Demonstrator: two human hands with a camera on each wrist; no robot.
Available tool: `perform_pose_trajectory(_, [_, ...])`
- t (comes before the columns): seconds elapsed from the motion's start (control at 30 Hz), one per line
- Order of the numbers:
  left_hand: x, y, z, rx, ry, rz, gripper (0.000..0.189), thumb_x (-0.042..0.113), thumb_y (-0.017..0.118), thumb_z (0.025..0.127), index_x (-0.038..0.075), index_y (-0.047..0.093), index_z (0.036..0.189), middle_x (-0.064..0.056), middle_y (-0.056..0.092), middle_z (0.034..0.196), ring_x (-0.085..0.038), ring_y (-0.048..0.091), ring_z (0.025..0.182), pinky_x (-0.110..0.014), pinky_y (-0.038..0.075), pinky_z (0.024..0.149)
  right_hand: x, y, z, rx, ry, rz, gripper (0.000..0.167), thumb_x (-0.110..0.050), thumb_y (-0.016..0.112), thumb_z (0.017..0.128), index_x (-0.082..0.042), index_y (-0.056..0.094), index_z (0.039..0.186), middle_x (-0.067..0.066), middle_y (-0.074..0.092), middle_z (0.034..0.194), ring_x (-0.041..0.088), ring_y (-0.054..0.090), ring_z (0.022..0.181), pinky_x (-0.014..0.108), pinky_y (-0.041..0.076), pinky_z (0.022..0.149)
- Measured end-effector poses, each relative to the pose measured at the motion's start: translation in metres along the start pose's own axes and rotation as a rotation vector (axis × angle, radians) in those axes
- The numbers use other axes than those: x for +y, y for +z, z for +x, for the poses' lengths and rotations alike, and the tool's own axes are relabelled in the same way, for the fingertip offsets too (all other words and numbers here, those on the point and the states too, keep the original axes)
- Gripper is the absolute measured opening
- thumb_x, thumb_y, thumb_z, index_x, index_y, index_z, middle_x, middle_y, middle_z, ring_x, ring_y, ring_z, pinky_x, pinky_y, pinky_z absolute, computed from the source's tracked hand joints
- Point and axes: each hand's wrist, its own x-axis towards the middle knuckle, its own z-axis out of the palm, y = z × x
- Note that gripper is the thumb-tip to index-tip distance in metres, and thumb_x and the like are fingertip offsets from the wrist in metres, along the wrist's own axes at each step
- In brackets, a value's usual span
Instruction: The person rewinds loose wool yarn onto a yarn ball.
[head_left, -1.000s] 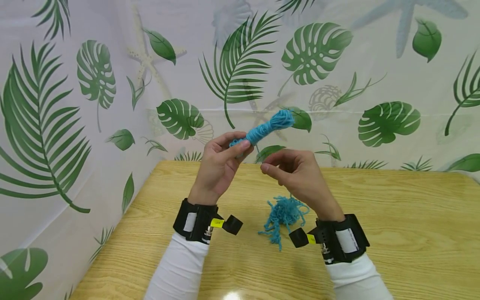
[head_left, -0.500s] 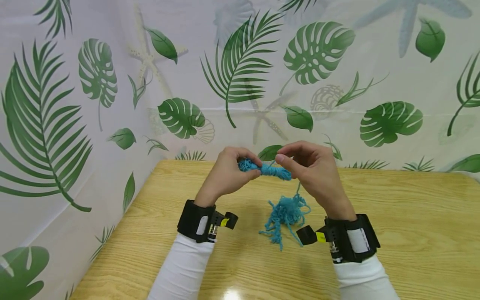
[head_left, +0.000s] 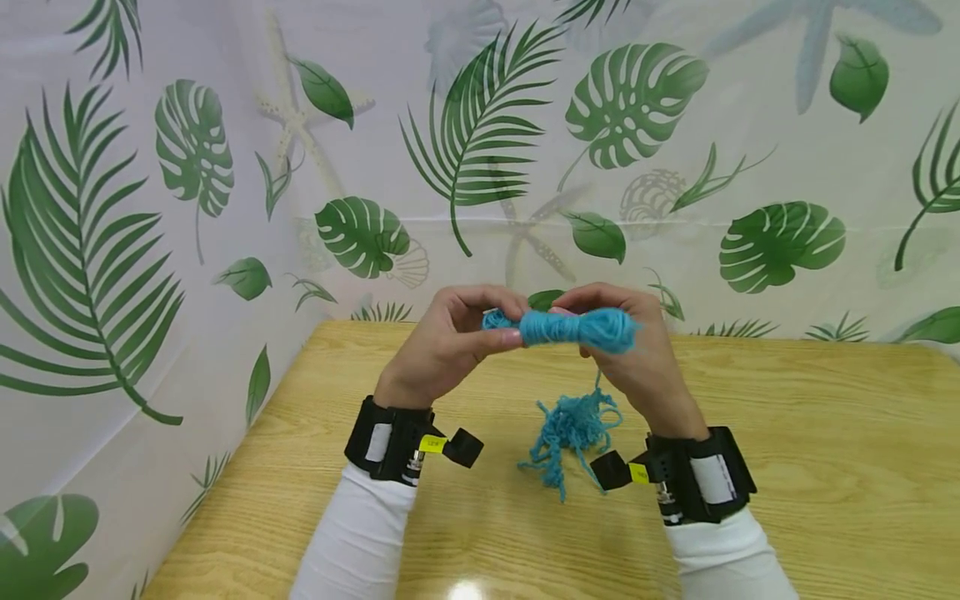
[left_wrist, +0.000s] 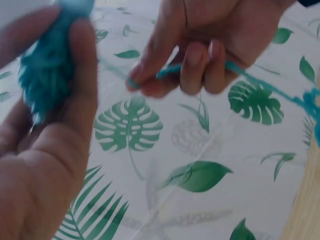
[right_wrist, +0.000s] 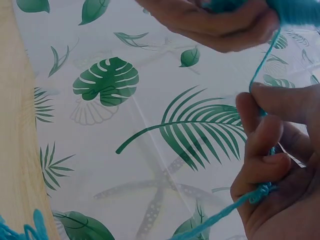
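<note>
- Yarn bundle [head_left: 558,328]: you are holding it above the table [head_left: 825,467], your left hand [head_left: 441,346] gripping one end, seemingly to leave the rest free.
- Your right hand [head_left: 640,362] is pinching the strand [right_wrist: 263,60] (probably for tension).
- Loose pile [head_left: 572,425] is lying beneath, apparently supplying slack.

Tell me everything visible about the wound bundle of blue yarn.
The bundle of blue yarn looks soft and fibrous. Turns of yarn wrap tightly round its narrower middle, with looped strands at both ends, the far one rounded and fuller. It is held in the air above the table, nearly level in the head view, the left hand gripping one end. A thin strand runs from it to the right hand, whose fingers are apart from the bundle.
</note>
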Motion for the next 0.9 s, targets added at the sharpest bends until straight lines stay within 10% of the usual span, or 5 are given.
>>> perform_pose_trajectory(0.2, [-0.006,0.005,0.006,0.381,0.063,-0.091,0.017,-0.004,0.069,0.094,0.009,0.076,0.101,-0.007,0.065,0.105,-0.016,0.066,0.095,-0.03,0.053,0.094,-0.001,0.008,-0.001,-0.123,0.046,-0.136,0.009,-0.007,0.071,0.098,-0.001,0.075,0.101,0.008,0.069,0.086,0.022,0.053,0.059,0.028,0.047,0.055])
perform_pose_trajectory(0.43, [-0.016,0.002,0.006,0.628,-0.003,0.599,0.014,-0.003,0.075,0.09,-0.004,0.075,0.104,-0.009,0.067,0.102,-0.017,0.053,0.071,-0.026,0.044,0.063,-0.004,0.011,-0.002,-0.129,0.026,-0.148,0.007,-0.005,0.07,0.097,-0.001,0.075,0.1,0.008,0.07,0.087,0.023,0.053,0.058,0.027,0.047,0.054])
perform_pose_trajectory(0.63, [-0.013,-0.004,0.002,0.396,-0.202,0.895,0.011,-0.001,0.076,0.09,-0.001,0.077,0.101,-0.012,0.069,0.105,-0.023,0.065,0.083,-0.032,0.054,0.073,-0.005,0.006,-0.002,-0.011,-0.014,-0.123,0.008,-0.004,0.07,0.097,0.001,0.074,0.102,0.008,0.068,0.085,0.02,0.051,0.057,0.028,0.045,0.054])
perform_pose_trajectory(0.77, [-0.006,-0.007,0.0,0.134,-0.324,0.809,0.011,0.0,0.077,0.089,0.001,0.077,0.1,-0.007,0.07,0.101,-0.02,0.064,0.088,-0.032,0.054,0.076,-0.003,0.002,-0.002,0.042,-0.017,-0.089,0.009,-0.003,0.069,0.097,0.003,0.074,0.104,0.007,0.067,0.088,0.019,0.049,0.058,0.028,0.042,0.053])
perform_pose_trajectory(0.9, [-0.001,-0.01,-0.002,-0.104,-0.277,0.524,0.011,-0.007,0.075,0.089,-0.004,0.074,0.099,-0.009,0.071,0.1,-0.023,0.062,0.09,-0.036,0.056,0.079,-0.001,0.0,-0.001,0.06,-0.019,-0.062,0.009,-0.003,0.07,0.097,0.003,0.073,0.103,0.007,0.067,0.089,0.019,0.047,0.059,0.027,0.042,0.053])
